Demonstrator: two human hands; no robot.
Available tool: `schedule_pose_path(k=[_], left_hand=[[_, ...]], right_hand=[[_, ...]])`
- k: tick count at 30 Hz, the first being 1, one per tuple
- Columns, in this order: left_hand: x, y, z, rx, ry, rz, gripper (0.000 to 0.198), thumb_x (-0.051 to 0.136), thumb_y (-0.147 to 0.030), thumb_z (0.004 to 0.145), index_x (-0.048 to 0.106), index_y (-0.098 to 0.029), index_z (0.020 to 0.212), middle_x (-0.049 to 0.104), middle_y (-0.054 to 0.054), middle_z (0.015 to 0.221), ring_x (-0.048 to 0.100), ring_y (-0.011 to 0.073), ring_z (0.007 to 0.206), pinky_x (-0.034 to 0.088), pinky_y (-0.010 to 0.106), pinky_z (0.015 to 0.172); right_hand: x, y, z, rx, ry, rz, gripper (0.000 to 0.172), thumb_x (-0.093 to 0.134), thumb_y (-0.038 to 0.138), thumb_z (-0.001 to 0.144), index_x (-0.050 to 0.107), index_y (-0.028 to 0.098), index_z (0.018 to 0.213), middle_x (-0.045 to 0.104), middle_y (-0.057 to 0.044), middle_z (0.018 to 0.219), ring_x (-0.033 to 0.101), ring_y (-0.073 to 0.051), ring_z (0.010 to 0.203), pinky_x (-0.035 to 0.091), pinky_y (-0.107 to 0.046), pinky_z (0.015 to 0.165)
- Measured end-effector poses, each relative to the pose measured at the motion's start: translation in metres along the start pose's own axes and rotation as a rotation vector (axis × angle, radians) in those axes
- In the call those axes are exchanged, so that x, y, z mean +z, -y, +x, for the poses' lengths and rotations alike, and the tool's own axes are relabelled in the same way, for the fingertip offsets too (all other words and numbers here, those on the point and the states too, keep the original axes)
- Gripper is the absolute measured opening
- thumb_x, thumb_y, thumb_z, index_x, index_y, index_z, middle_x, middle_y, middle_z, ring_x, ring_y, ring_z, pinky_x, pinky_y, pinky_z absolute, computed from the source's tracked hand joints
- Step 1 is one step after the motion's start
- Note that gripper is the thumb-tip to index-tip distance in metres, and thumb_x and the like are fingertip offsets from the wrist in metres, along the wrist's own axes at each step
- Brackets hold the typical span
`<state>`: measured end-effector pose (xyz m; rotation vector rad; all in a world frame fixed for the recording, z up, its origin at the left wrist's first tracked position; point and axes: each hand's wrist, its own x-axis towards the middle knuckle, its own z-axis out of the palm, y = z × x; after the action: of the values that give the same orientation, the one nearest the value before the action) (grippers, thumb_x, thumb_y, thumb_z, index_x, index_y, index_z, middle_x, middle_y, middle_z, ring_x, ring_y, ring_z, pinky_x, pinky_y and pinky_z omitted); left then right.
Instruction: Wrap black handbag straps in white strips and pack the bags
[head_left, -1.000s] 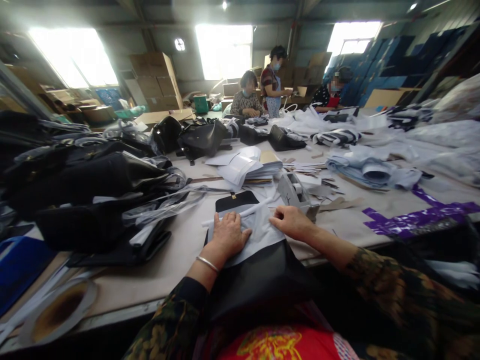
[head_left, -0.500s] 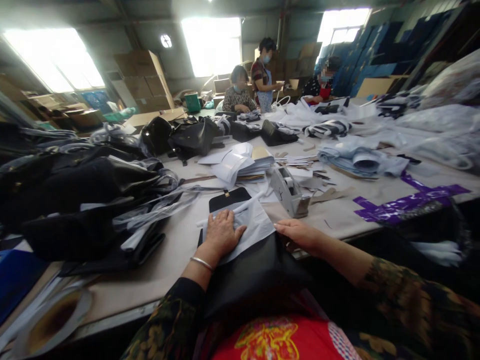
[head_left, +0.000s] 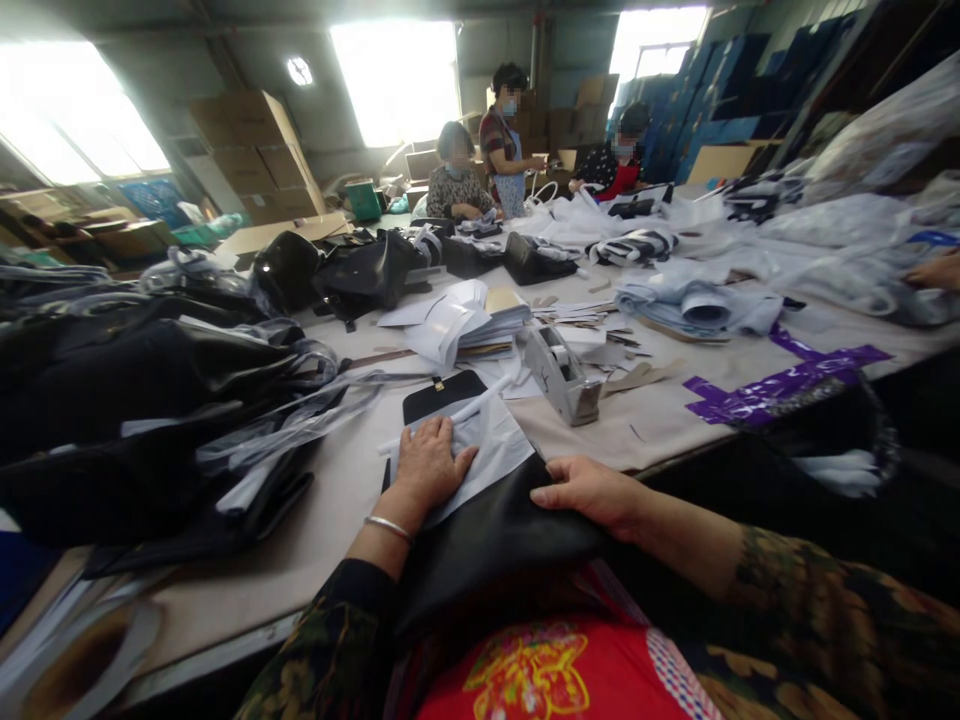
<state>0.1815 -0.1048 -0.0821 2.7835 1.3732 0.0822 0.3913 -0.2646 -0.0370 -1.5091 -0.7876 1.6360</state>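
A black bag (head_left: 480,530) lies on the table in front of me and hangs over the near edge toward my lap. White paper (head_left: 499,450) covers its middle. My left hand (head_left: 427,465) presses flat on that paper, fingers spread, a silver bangle on the wrist. My right hand (head_left: 589,490) rests on the bag's right edge, with fingers stretched out along the black material. The bag's flap with a gold clasp (head_left: 439,385) shows beyond the paper.
A tape dispenser (head_left: 559,375) stands just past the bag. A heap of black bags (head_left: 150,390) fills the left. Stacked white paper (head_left: 465,325), purple strips (head_left: 765,390) and wrapped goods lie across the table (head_left: 660,420). Three people work at the far end.
My right hand has slid from the white paper back toward me, onto the bag's right edge. The left hand has stayed flat on the paper. The view has shifted left.
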Motion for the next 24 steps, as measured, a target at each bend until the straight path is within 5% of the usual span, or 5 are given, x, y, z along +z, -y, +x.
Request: schedule_pose_path(k=[3, 11, 17, 21, 24], left_hand=[[0.001, 0.001, 0.0, -0.001, -0.004, -0.009, 0.073, 0.034, -0.063, 0.098, 0.045, -0.01, 0.147, 0.046, 0.019, 0.153, 0.038, 0.0325, 0.143, 0.024, 0.056, 0.118], [0.002, 0.002, -0.001, 0.003, -0.003, -0.055, 0.074, 0.037, -0.065, 0.096, 0.044, -0.013, 0.148, 0.045, 0.017, 0.155, 0.037, 0.0329, 0.144, 0.021, 0.056, 0.119], [-0.001, 0.003, -0.004, 0.032, -0.001, -0.093, 0.083, 0.038, -0.074, 0.091, 0.043, -0.014, 0.149, 0.042, 0.019, 0.155, 0.034, 0.0364, 0.145, 0.018, 0.061, 0.119], [-0.007, 0.003, -0.007, 0.027, 0.018, -0.128, 0.087, 0.039, -0.076, 0.089, 0.042, -0.014, 0.149, 0.042, 0.02, 0.155, 0.034, 0.0368, 0.145, 0.016, 0.063, 0.119], [-0.011, 0.003, -0.008, 0.033, 0.035, -0.151, 0.093, 0.04, -0.079, 0.086, 0.041, -0.011, 0.149, 0.04, 0.021, 0.156, 0.033, 0.0372, 0.145, 0.015, 0.065, 0.118]], right_hand=[[0.002, -0.007, -0.001, 0.032, 0.0, 0.133, 0.038, 0.085, 0.034, 0.057, 0.065, 0.016, 0.083, 0.071, -0.001, 0.074, 0.065, -0.017, 0.067, 0.05, -0.028, 0.066], [0.0, -0.031, 0.001, -0.141, -0.049, 0.06, 0.03, 0.079, 0.038, 0.069, 0.065, 0.018, 0.086, 0.072, -0.001, 0.078, 0.066, -0.02, 0.071, 0.049, -0.029, 0.066], [-0.004, -0.017, 0.005, -0.084, 0.086, 0.03, 0.043, 0.079, 0.051, 0.074, 0.069, 0.017, 0.099, 0.076, -0.005, 0.089, 0.07, -0.024, 0.085, 0.053, -0.036, 0.082], [-0.001, -0.008, 0.013, -0.053, 0.013, 0.035, 0.047, 0.076, 0.059, 0.075, 0.07, 0.016, 0.091, 0.075, -0.006, 0.083, 0.07, -0.024, 0.079, 0.054, -0.035, 0.076], [0.001, -0.008, 0.018, -0.037, -0.056, -0.004, 0.04, 0.08, 0.049, 0.067, 0.071, 0.016, 0.088, 0.074, -0.004, 0.077, 0.069, -0.022, 0.073, 0.053, -0.033, 0.069]])
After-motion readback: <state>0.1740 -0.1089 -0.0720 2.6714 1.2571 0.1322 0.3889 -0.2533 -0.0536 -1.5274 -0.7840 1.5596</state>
